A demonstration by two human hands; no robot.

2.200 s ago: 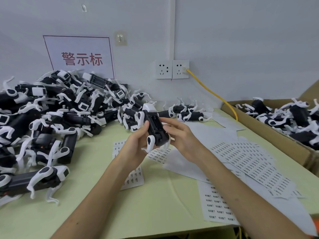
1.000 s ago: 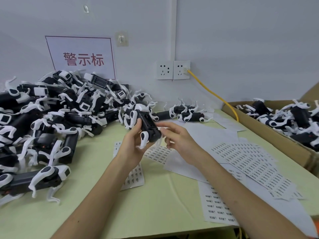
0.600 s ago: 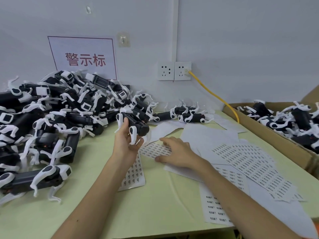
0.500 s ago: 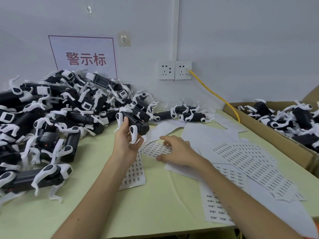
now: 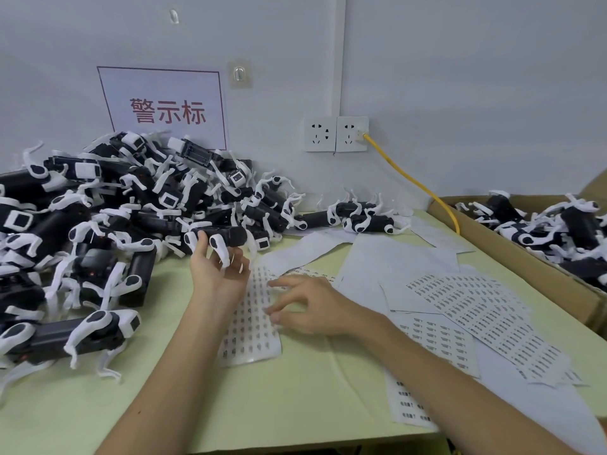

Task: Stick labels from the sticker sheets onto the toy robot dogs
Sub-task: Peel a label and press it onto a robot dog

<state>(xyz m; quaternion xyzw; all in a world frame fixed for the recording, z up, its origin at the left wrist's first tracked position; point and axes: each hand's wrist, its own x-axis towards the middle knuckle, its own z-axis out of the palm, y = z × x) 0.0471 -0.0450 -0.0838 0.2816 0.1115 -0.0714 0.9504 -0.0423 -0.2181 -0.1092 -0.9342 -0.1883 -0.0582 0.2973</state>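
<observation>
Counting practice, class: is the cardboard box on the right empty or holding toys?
Holding toys: toy robot dogs are heaped inside the cardboard box.

The right hand (image 5: 305, 307) leaves the black-and-white plastic toy robot dog (image 5: 226, 236) and drops onto the white paper sticker sheet (image 5: 251, 326); the left hand (image 5: 218, 272) carries the dog leftward.

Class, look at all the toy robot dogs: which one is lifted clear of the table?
The toy robot dog gripped in the left hand, just in front of the big pile. All others lie on the table or in the cardboard box.
</observation>
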